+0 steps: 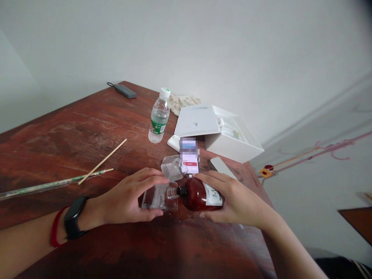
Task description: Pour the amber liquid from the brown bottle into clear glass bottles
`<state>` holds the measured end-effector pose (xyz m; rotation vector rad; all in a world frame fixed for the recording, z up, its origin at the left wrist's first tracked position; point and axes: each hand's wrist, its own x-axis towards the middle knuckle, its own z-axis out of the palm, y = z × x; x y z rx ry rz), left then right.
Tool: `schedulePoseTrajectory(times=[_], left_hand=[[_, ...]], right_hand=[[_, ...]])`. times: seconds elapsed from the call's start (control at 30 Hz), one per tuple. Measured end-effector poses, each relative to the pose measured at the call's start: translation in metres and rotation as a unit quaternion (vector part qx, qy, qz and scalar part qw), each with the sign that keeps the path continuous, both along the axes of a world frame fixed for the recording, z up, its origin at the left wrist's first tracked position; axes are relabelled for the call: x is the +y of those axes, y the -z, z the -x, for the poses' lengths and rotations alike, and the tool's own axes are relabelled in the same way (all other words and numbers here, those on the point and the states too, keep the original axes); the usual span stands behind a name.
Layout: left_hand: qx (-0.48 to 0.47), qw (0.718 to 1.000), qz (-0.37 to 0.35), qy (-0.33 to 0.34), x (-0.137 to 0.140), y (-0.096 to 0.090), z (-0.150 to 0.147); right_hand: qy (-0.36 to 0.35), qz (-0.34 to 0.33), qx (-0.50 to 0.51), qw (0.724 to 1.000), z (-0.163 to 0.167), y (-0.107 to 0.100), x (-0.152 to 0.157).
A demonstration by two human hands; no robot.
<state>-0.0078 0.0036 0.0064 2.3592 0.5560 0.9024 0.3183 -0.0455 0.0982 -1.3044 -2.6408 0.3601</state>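
Okay, hands: two, apart from each other; left hand (128, 195) around a clear container (155, 197), right hand (232, 195) clamped on the amber bottle (195, 193).
Amber bottle: one, lying low over the tabletop (130, 248), neck facing the container's; probably slick and weighty, so hold the fat body.
Clear containers: two, likely light, stiff, crackable; pinch the flat sides. Second container (169, 169) sits just beyond.
Farther: two sticks (103, 161), one lit phone (190, 169), one water bottle (158, 118), one white box (236, 148).

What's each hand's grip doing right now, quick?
Left hand: closed around the nearer clear bottle.
Right hand: closed around the reddish-brown bottle.
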Motion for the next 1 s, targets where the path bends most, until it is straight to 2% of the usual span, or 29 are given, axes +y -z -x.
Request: schedulePoseTrajectory(times=[1.0], left_hand=[[0.004,1.0,-0.015,0.01,0.0044,0.0074,-0.0004]], right_hand=[[0.002,0.008,0.002,1.0,0.0001,0.0008,-0.0017]])
